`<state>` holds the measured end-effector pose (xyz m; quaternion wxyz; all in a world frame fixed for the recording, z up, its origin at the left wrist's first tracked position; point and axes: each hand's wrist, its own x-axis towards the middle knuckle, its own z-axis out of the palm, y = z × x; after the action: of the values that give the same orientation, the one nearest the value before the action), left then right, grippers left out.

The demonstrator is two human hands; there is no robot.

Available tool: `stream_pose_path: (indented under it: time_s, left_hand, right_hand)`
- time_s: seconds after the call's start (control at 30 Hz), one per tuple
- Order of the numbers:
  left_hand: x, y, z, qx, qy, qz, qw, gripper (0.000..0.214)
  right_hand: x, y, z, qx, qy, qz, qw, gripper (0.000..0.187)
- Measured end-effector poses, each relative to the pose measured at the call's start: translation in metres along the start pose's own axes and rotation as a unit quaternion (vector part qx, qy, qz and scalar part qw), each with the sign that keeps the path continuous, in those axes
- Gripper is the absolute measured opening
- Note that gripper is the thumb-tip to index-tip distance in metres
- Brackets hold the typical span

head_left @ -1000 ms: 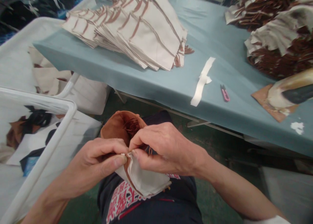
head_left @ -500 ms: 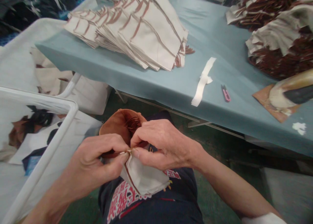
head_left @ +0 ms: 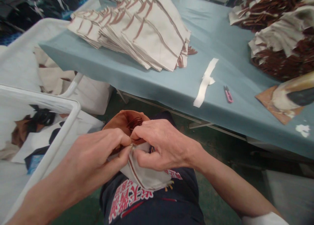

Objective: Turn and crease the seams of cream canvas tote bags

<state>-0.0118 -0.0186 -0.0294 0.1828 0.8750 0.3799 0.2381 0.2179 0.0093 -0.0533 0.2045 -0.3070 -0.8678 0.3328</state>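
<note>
Above my lap is a brown suede-like piece [head_left: 119, 120] joined to a cream cloth lining [head_left: 149, 176] with a brown stripe along it. My left hand [head_left: 103, 156] is closed, thumb and forefinger pinching the upper edge of the lining. Right beside it, my right hand [head_left: 164, 144] pinches the same edge, its fingertips almost touching the left ones. A dark tassel-like bunch [head_left: 134, 121] lies within the brown part. Whatever sits exactly between the fingertips is too small to make out. The cloth hangs down over a dark apron [head_left: 157, 205] with red and white lettering.
On the blue-covered table [head_left: 216, 31] lie a stack of cream cloth pieces [head_left: 152, 35], a white strip [head_left: 205, 82], pink thread snips [head_left: 228, 94], brown-and-cream bundles [head_left: 277, 45] and a glue-smeared container [head_left: 282, 97]. White bins [head_left: 76, 110] with scraps stand at left.
My left hand has shifted slightly up and right, closer to my right hand. The pinched edge has risen a little, and both hands still grip it.
</note>
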Motion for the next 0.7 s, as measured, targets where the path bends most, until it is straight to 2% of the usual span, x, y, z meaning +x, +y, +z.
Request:
stream_pose_path:
  time_s: [0.1, 0.2, 0.33, 0.57, 0.7]
  left_hand:
    - [0.002, -0.001, -0.003, 0.024, 0.008, 0.017, 1.000, 0.018]
    - [0.003, -0.006, -0.009, -0.007, -0.008, -0.004, 1.000, 0.015]
    - [0.007, -0.012, -0.022, -0.046, -0.042, 0.003, 0.998, 0.018]
    - [0.013, -0.024, -0.030, 0.048, -0.088, 0.048, 0.994, 0.028]
    - [0.013, -0.027, -0.028, 0.088, -0.089, 0.104, 0.987, 0.033]
  right_hand:
    - [0.006, -0.001, -0.005, 0.020, -0.042, 0.042, 0.998, 0.007]
    - [0.011, -0.001, -0.010, 0.055, -0.062, 0.055, 0.995, 0.002]
    - [0.019, -0.002, -0.012, 0.058, -0.096, 0.059, 0.992, 0.014]
    - [0.028, -0.002, -0.012, 0.069, -0.117, 0.076, 0.988, 0.019]
    - [0.028, -0.001, -0.013, 0.091, -0.119, 0.089, 0.985, 0.018]
